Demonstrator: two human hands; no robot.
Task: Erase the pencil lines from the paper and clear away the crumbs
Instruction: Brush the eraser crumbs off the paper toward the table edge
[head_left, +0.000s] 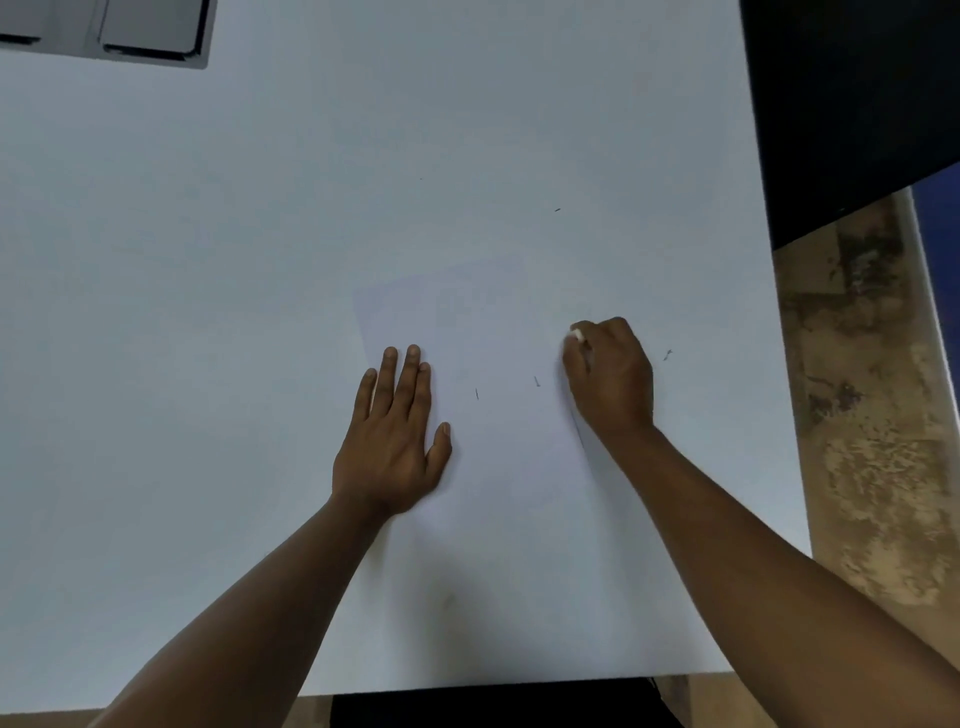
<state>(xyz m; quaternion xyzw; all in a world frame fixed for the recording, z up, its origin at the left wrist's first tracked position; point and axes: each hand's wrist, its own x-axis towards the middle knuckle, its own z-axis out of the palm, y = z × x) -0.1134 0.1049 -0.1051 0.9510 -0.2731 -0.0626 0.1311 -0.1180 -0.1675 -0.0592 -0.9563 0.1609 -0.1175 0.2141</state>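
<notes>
Two hands were on the sheet; the left hand (395, 431) lay flat with fingers straight, pressing the paper (498, 467) down on the counter (208, 260); the right hand (610, 376) had its grip curled tight round a small white eraser (577, 333), only a corner showing at 12 o'clock of the knuckles. Step judged: erasing was under way at the sheet's right edge, crumbs not yet cleared. Count: one paper, one eraser, two short dark marks (477, 394) between the hands (line or crumb, could not tell), one speck (668, 355) at 3 o'clock of the right hand, one at 12 o'clock (557, 210). Next move probably called for short firm strokes with the sheet kept pinned, then a sweep toward the edge.
</notes>
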